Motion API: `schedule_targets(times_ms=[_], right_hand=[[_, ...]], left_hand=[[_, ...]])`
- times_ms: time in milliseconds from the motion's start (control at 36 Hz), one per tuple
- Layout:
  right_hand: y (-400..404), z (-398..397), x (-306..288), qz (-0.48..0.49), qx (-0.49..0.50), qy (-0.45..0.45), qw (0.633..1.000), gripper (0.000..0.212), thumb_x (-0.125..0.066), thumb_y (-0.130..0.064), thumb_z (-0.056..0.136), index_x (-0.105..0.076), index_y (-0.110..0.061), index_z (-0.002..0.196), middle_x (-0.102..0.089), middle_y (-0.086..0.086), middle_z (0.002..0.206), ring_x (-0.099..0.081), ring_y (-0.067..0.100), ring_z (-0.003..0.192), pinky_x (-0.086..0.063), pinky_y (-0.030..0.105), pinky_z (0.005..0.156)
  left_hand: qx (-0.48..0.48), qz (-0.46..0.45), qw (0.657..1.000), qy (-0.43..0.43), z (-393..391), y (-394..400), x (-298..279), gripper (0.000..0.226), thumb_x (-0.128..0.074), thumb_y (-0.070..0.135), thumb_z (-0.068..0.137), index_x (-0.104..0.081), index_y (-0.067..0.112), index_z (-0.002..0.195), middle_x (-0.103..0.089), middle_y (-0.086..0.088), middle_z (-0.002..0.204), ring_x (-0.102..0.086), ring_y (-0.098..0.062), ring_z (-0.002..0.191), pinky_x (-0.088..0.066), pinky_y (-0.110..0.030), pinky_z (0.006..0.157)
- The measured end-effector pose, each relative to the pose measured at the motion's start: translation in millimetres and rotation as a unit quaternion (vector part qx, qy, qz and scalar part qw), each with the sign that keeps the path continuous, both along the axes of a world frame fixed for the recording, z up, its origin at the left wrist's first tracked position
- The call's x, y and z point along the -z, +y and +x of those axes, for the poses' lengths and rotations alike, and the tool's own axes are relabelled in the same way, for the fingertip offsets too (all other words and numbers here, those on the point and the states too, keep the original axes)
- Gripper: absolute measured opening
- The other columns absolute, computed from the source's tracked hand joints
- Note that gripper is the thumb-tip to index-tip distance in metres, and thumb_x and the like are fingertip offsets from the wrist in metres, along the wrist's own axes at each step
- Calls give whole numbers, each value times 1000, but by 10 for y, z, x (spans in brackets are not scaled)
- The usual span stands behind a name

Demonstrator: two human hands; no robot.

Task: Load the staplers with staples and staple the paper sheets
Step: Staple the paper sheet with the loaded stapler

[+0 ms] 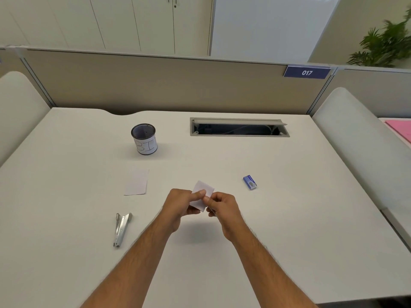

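Above the middle of the white desk, my left hand (180, 205) and my right hand (222, 207) both pinch a small white paper slip (203, 188), held up off the surface. A silver stapler (121, 228) lies at the front left, its arm swung open. Another white paper sheet (136, 182) lies flat to the left of my hands. A small blue staple box (250, 182) sits to the right of my hands.
A mesh pen cup (144, 138) with a "BIN" label stands at the back left. An open cable slot (239, 127) is sunk into the desk (289, 218) at the back. A partition wall closes the far edge, and padded dividers flank both sides.
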State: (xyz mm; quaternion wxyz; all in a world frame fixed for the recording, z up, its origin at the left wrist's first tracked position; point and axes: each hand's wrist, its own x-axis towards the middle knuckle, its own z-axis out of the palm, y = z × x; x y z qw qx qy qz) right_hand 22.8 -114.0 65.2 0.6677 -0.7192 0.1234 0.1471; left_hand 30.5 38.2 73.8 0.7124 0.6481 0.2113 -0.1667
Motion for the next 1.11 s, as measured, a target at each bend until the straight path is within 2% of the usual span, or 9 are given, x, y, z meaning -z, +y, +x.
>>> schedule_targets(times_ms=[278,361,472,556,667,778,861,1028,1111], right_hand=[[10,25,3,-8,20,4,1000,15,-72,-15,93,-73,-1,86,-72,5,78,-58,16,65,-49,26,60],[4,24,3,16,18,2,1000,17,-71,-18,94,-73,-6,83,-72,4,79,-60,17,70,-50,26,64],[17,13,-8,34,19,8,999,27,-73,-34,94,-74,-9,84,-73,4,86,-63,18,76,-53,27,69],[23,13,3,37,30,17,999,33,-72,-38,94,-74,-5,92,-74,7,93,-64,19,80,-56,27,72],[24,13,27,29,37,20,999,27,-70,-34,96,-74,-7,97,-75,5,98,-65,21,85,-58,29,74],[30,10,44,30,37,20,999,29,-71,-37,94,-75,-8,95,-75,8,97,-65,19,83,-59,29,74],[19,8,47,32,37,19,999,20,-71,-36,95,-78,-16,93,-76,5,96,-67,20,86,-60,31,76],[-28,8,68,11,45,29,999,16,-71,-27,95,-73,-17,108,-73,10,103,-67,20,91,-60,30,75],[-19,3,117,-56,50,28,997,25,-72,-26,93,-68,-17,115,-71,9,101,-69,21,93,-58,26,67]], left_hand=[[-22,28,999,-13,19,-28,88,33,-85,24,85,-77,-8,86,-79,-15,83,-77,-29,77,-61,-29,64],[-17,11,999,-27,1,-25,94,40,-83,29,87,-76,-10,90,-79,-20,89,-77,-28,81,-62,-31,69],[-32,-15,999,-25,9,-15,66,37,-73,35,96,-77,-1,104,-78,-17,101,-77,-31,93,-66,-41,81],[-40,4,999,-30,17,5,43,21,-68,19,100,-76,-1,103,-77,-18,104,-77,-30,92,-66,-38,77],[-44,50,997,-45,14,17,39,8,-68,3,97,-74,-1,97,-77,-18,100,-78,-29,88,-65,-36,75],[-56,73,994,-57,16,13,54,5,-69,2,95,-74,-1,96,-77,-18,98,-77,-30,90,-66,-39,79],[-75,83,992,-60,31,12,62,5,-68,1,95,-73,-1,94,-76,-18,99,-76,-33,92,-65,-44,85],[-116,90,987,-61,80,73,97,5,-68,1,95,-72,2,94,-74,-16,100,-72,-35,97,-65,-41,81],[-133,89,985,-60,98,99,112,4,-68,1,95,-72,1,95,-72,-19,104,-71,-36,99,-64,-40,80]])
